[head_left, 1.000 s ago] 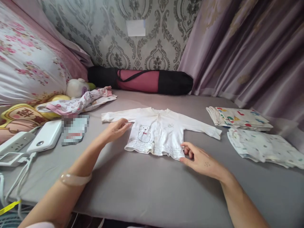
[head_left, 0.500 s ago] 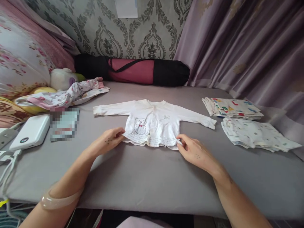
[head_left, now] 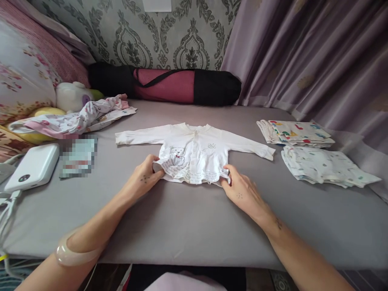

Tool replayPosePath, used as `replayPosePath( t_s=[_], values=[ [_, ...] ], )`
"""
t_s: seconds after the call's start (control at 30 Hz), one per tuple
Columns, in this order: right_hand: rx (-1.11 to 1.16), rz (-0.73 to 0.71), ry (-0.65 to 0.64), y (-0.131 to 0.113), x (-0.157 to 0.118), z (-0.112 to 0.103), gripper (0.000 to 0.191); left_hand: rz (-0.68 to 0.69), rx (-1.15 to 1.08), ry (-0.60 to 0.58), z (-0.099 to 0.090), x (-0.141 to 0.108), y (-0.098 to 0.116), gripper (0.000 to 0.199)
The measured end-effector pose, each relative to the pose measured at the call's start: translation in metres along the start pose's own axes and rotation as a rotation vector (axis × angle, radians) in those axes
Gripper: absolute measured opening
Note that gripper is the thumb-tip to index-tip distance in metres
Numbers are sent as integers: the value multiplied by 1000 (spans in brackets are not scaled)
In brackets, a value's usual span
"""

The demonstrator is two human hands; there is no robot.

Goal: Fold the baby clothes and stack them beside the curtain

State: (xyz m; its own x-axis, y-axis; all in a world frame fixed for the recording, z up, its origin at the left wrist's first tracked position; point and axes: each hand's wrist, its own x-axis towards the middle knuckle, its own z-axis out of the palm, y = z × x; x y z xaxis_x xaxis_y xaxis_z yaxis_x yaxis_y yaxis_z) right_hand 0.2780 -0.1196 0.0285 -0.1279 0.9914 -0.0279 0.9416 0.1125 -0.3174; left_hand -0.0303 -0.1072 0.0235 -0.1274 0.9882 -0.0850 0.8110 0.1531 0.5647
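A small white long-sleeved baby shirt (head_left: 195, 151) lies spread on the grey sheet (head_left: 182, 226), its collar away from me and both sleeves stretched out sideways. A line-drawn bear is printed on its left side, and a button strip runs down the front. At the lower left corner my left hand (head_left: 145, 176) pinches the hem, which curls up a little between thumb and fingers. My right hand (head_left: 242, 190) grips the opposite hem corner, bunching the cloth slightly.
Two folded patterned cloths, one colourful (head_left: 300, 133) and one dotted (head_left: 324, 165), lie at right. Crumpled printed clothes (head_left: 81, 117), a white power bank (head_left: 33, 167) with cables and a blurred packet (head_left: 79, 157) sit at left. A black and red bag (head_left: 165, 85) lines the wall.
Both hands have drawn slightly inward at the hem. The left hem corner now curls up in my left fingers. The whole view has shifted slightly.
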Motion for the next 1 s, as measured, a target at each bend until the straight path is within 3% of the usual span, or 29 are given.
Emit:
replayPosePath(
  t_s=[0.27,0.53,0.6,0.67,0.8,1.0],
  values=[
    [118,-92,-11,26,5,-12,43,67,69,-72,-14,5,-22,38],
    [-18,-102,-19,22,-3,-16,50,124,247,-153,-20,4,-34,32],
    [-37,-177,40,23,-3,-13,59,217,276,-127,-20,2,-38,35],
    [-21,-300,51,25,-2,-11,67,401,256,-98,-19,1,-43,41],
    [42,-465,-76,29,-3,-11,62,714,209,-138,-17,4,-50,47],
    [60,-479,-86,32,-4,-21,53,749,272,-162,-18,9,-46,49]
  ],
)
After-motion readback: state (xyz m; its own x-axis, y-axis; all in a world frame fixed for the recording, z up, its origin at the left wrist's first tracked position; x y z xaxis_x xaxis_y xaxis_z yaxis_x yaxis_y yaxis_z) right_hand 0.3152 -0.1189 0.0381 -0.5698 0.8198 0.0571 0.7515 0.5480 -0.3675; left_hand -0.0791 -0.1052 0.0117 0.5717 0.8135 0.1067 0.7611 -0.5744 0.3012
